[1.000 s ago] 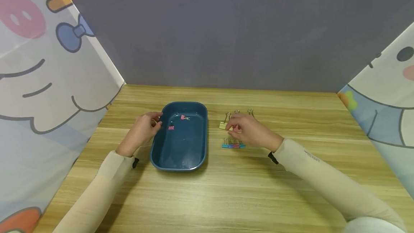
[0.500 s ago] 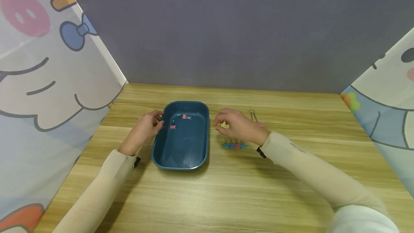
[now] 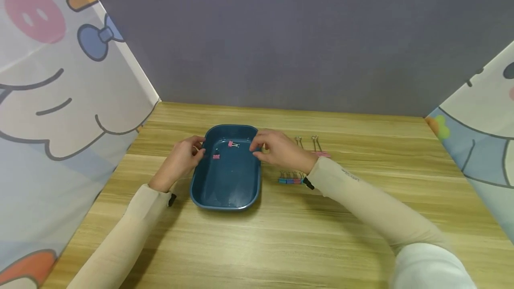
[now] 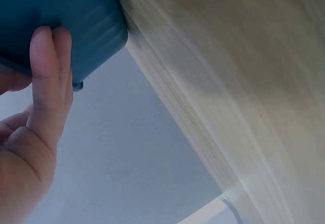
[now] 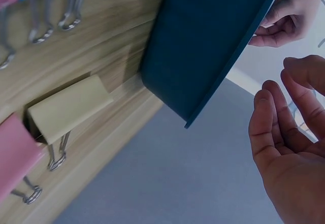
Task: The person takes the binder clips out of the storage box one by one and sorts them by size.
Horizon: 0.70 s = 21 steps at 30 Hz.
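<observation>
A deep blue tray (image 3: 226, 191) lies left of centre, with two small pink binder clips in it, one (image 3: 216, 157) near the left wall and another (image 3: 231, 144) farther back. My left hand (image 3: 182, 157) holds its left rim, two fingers (image 4: 45, 66) straight along the outer wall and the thumb at the edge. Over the opposite rim hovers my right hand (image 3: 277, 148), thumb and forefinger apart with nothing between them. Large binder clips stand right of the tray: a yellow one (image 5: 71, 107), hidden by my hand in the head view, and pink ones, one (image 3: 322, 154) at the right.
Small binder clips (image 3: 289, 181) in blue and pink line up in a row in front of the large ones, partly behind my right sleeve. A grey wall (image 3: 281, 48) closes the back of the wooden table (image 3: 257, 244); cartoon-printed panels (image 3: 52, 101) flank it.
My right hand has moved left from the large binder clips to the tray's right rim. My left hand stays at the left rim, and the pink clips in the tray lie as before.
</observation>
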Available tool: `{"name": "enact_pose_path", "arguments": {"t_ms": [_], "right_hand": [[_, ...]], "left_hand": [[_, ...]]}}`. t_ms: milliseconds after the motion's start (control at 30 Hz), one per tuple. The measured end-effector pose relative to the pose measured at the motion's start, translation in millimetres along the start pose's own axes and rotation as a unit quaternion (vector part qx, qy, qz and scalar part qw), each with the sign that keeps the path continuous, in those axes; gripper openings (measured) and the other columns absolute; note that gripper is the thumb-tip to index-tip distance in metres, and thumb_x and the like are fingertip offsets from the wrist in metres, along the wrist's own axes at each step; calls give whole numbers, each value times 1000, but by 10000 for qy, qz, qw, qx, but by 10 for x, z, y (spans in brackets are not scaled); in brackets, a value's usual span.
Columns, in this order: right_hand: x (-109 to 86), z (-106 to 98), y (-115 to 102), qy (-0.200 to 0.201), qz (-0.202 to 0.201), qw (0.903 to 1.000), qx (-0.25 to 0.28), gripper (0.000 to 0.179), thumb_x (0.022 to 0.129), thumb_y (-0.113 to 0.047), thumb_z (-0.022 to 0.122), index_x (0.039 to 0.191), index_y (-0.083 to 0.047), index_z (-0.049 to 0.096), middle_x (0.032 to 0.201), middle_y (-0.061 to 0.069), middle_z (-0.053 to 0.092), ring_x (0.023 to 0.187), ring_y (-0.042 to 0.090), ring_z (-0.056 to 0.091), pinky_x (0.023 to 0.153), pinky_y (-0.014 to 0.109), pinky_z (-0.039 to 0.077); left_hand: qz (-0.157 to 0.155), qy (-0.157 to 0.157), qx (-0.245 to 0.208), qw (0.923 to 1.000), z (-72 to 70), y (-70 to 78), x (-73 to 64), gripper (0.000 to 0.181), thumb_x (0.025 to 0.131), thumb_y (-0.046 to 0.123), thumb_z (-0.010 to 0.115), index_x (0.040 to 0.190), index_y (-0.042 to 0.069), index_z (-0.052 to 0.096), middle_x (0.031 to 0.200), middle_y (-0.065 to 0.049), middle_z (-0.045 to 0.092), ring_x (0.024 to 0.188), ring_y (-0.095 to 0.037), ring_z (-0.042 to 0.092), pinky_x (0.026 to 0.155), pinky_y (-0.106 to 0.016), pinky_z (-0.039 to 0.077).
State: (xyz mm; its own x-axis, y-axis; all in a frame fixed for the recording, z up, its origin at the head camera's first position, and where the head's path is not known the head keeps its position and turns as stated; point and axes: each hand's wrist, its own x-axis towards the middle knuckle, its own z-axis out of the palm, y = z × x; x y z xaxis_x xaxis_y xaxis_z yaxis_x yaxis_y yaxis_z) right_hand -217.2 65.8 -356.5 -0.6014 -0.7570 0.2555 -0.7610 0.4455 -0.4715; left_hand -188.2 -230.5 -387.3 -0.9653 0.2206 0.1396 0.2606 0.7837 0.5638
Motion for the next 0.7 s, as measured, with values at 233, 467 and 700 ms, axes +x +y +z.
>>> {"name": "enact_pose_path", "arguments": {"t_ms": [233,467,700], "right_hand": [[92,19,-28,-53,-99,9999,-3,9,87,-12,67,96,-15,69,97,-2,60,75,15,56,67,24,46],[218,115,-41,-152,-96,9998,-35,10,86,-10,68,95,-15,69,95,0,61,78,13,55,69,24,46],[403,213,-110,-511,-39,9987,25,10,87,-12,67,97,-15,69,99,-2,61,88,16,58,73,24,46]], "left_hand": [[-6,1,22,10000,-2,13,8,33,91,2,58,122,-9,54,93,-19,61,73,-24,62,58,-32,53],[-71,-9,41,10000,3,9,7,32,91,2,58,122,-8,54,94,-19,61,75,-25,62,59,-32,53],[-35,33,24,10000,7,18,2,32,91,2,58,121,-9,55,92,-18,61,73,-25,62,58,-32,53]]}}
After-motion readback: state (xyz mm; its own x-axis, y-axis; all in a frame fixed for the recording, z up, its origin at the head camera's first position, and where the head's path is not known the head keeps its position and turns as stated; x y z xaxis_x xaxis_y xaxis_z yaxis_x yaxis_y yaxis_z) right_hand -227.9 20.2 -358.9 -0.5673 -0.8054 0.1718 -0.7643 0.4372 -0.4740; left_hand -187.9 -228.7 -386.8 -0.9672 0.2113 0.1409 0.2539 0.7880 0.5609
